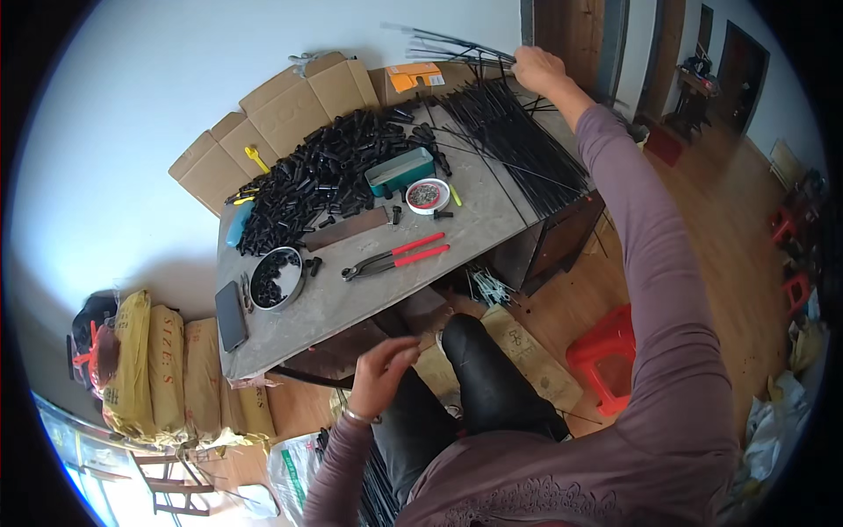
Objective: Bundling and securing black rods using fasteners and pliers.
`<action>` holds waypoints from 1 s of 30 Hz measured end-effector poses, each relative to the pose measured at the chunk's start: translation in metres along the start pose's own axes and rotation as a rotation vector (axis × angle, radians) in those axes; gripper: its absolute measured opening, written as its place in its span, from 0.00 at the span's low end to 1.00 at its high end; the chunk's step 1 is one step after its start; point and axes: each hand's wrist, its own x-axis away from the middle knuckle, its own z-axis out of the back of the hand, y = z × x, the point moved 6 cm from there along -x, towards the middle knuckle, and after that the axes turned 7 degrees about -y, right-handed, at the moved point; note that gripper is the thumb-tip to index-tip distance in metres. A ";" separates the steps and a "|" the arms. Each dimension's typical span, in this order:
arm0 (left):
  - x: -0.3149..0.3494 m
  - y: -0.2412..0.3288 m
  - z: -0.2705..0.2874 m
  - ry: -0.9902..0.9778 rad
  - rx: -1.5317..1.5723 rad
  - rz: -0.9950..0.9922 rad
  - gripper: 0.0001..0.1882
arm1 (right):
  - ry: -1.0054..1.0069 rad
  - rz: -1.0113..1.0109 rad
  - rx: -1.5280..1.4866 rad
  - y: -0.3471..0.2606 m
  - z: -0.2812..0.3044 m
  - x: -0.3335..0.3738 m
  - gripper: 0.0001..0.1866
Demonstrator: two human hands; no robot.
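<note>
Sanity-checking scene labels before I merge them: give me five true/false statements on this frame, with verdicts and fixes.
1. The right hand grips thin black rods. True.
2. The left hand holds the red-handled pincers. False: the pincers lie on the table, apart from the left hand.
3. The round white dish stands beside the green tray. True.
4. The dark flat slab lies at the table's right end. False: the slab lies near its left end.
5. The plastic stool on the floor just right of the person's legs is blue. False: that stool is red.
</note>
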 end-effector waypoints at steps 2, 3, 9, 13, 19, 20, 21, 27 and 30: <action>-0.021 0.041 0.004 -0.051 0.133 -0.067 0.18 | 0.070 0.049 -0.016 -0.016 0.020 0.001 0.17; -0.039 0.062 0.004 -0.044 0.133 -0.084 0.18 | 0.087 0.053 -0.011 -0.015 0.022 -0.006 0.17; -0.100 0.141 0.008 -0.107 0.508 -0.251 0.26 | 0.095 0.199 -0.029 -0.072 0.053 0.020 0.15; -0.157 0.164 0.023 0.007 0.744 -0.182 0.38 | 0.210 0.443 -0.231 -0.122 0.085 0.086 0.13; -0.180 0.169 0.099 0.407 0.739 -0.306 0.31 | 0.160 0.661 -0.669 -0.185 0.040 0.150 0.13; -0.177 0.166 0.099 0.413 0.734 -0.299 0.31 | 0.072 0.618 -0.824 -0.188 0.023 0.150 0.15; -0.171 0.166 0.098 0.432 0.728 -0.323 0.30 | 0.070 0.621 -0.836 -0.197 0.008 0.151 0.15; -0.117 0.128 0.085 0.653 0.574 -0.263 0.29 | -0.055 0.528 -1.143 -0.232 -0.007 0.168 0.15; -0.116 0.124 0.098 0.530 0.657 -0.151 0.23 | -0.014 0.637 -1.048 -0.256 -0.007 0.191 0.16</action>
